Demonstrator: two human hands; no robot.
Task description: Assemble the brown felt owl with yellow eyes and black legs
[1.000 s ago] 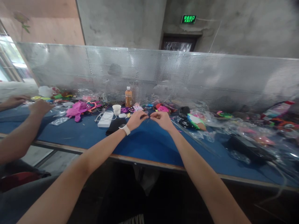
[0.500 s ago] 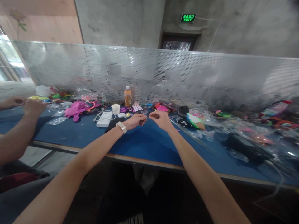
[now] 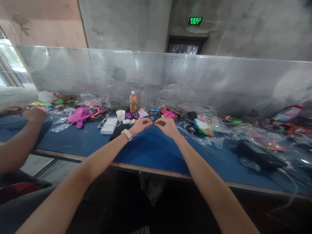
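My left hand (image 3: 139, 126), with a white watch on the wrist, and my right hand (image 3: 167, 126) are held out over the far middle of the blue table (image 3: 151, 152). Both are pinched closed, fingertips almost meeting, around a small thin item too tiny to name. Just beyond them lie a patterned purple piece (image 3: 142, 113) and a pink piece (image 3: 170, 114).
A white power bank (image 3: 109, 125), white cup (image 3: 120, 114) and orange drink bottle (image 3: 133, 102) stand left of my hands. Clear plastic bags (image 3: 246, 136) and coloured toys cover the right side. A co-worker's arms (image 3: 19, 139) work at the left. A perforated metal screen (image 3: 170, 78) backs the table.
My hands have stayed pinched together with only slight shifts. The co-worker's hand at the left has drawn a little further left.
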